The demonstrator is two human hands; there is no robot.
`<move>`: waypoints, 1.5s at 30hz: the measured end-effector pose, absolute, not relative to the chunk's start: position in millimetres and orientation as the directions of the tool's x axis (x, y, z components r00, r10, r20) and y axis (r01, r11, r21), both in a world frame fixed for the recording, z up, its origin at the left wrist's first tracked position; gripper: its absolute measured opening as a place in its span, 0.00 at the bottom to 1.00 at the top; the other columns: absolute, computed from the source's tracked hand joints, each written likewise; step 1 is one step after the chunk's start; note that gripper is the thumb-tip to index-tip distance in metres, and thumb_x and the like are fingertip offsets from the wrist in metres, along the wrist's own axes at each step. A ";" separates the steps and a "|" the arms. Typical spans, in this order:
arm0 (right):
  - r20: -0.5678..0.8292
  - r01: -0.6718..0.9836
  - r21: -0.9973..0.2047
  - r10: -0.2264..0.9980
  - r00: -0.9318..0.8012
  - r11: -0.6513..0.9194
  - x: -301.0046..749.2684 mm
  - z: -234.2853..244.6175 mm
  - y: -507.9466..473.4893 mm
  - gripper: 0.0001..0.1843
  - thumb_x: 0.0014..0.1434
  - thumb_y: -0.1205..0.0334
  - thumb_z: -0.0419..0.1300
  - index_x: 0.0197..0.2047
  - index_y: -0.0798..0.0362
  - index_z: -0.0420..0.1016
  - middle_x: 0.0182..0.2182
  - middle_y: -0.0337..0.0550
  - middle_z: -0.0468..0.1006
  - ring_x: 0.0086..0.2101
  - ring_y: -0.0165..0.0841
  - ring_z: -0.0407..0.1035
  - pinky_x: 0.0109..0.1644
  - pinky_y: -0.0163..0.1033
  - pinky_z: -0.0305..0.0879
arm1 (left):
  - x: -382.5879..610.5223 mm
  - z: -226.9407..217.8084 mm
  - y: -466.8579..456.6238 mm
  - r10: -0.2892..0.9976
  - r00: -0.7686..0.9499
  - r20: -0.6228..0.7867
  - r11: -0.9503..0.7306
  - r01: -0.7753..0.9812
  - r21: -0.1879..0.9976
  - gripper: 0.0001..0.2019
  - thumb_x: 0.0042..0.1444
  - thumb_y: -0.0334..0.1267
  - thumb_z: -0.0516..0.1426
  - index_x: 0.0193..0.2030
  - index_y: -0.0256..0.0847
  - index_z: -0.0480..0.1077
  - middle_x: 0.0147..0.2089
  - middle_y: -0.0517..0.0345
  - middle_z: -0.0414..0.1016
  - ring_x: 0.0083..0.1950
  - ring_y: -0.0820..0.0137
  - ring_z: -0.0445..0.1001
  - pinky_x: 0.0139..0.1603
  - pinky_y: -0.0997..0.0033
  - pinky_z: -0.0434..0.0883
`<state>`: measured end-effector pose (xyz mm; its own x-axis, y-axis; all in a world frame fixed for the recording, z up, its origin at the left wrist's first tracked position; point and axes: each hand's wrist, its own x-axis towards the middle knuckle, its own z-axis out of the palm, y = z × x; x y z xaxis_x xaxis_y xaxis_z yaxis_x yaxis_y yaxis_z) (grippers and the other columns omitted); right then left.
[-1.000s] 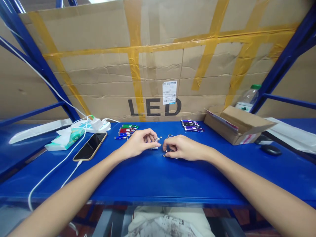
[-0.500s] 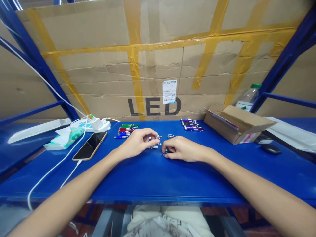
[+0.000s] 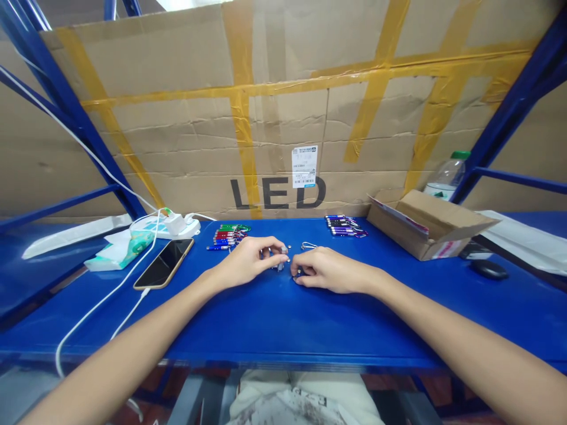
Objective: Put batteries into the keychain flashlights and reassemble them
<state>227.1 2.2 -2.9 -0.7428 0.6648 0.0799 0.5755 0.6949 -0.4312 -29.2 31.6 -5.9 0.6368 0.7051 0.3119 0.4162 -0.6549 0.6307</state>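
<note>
Both my hands rest on the blue table [image 3: 274, 319] at its middle. My left hand [image 3: 250, 260] is closed, its fingertips pinching small silver parts [image 3: 280, 260] that lie on the table. My right hand [image 3: 325, 268] is closed too, pinching a tiny dark piece at its fingertips; I cannot make out what it is. A metal clip [image 3: 309, 245] lies just behind my right hand. A pile of small coloured keychain lights [image 3: 227, 235] sits behind my left hand, and a second pile, mostly purple [image 3: 344, 225], lies farther right.
A phone [image 3: 163, 263] on a white cable lies at left, with a tissue pack [image 3: 117, 250] and a power strip [image 3: 166, 224] behind it. An open cardboard box [image 3: 427, 227], a bottle [image 3: 445, 175] and a dark mouse [image 3: 488, 269] stand at right. A taped cardboard wall [image 3: 283, 118] closes the back.
My hands have stayed in the same spot, with small finger movements. My left fingertips have shifted slightly over the silver parts. The camera has moved a little.
</note>
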 end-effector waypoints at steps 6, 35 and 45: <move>0.082 0.577 -0.437 0.669 -0.739 0.690 226.8 -2.6 1.9 0.05 0.67 0.69 0.65 0.44 0.52 0.80 0.27 0.33 0.71 0.28 0.32 0.64 0.40 0.36 0.57 | -28.2 -4.4 29.5 0.696 0.645 0.316 -0.671 0.428 0.605 0.13 0.69 0.49 0.64 0.50 0.41 0.81 0.38 0.57 0.83 0.35 0.68 0.76 0.39 0.70 0.69; 0.099 0.555 -0.419 0.644 -0.759 0.719 229.0 -1.8 2.5 0.06 0.66 0.73 0.63 0.40 0.52 0.77 0.30 0.35 0.76 0.30 0.32 0.66 0.40 0.37 0.55 | -30.0 -9.6 31.2 0.665 0.664 0.342 -0.709 0.419 0.567 0.13 0.69 0.49 0.63 0.50 0.41 0.80 0.38 0.59 0.83 0.36 0.69 0.77 0.39 0.72 0.70; 0.078 0.559 -0.440 0.650 -0.756 0.702 230.6 -2.8 4.8 0.06 0.66 0.73 0.63 0.38 0.53 0.77 0.31 0.35 0.77 0.31 0.31 0.68 0.40 0.36 0.55 | -30.0 -10.3 32.3 0.654 0.690 0.311 -0.708 0.411 0.575 0.13 0.70 0.48 0.62 0.51 0.42 0.79 0.40 0.58 0.85 0.38 0.68 0.81 0.42 0.71 0.73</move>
<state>230.6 4.8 -2.8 -0.7555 0.6504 0.0783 0.5591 0.7025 -0.4403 -30.0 32.3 -10.3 0.6898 0.6536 0.3113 0.4110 -0.7076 0.5748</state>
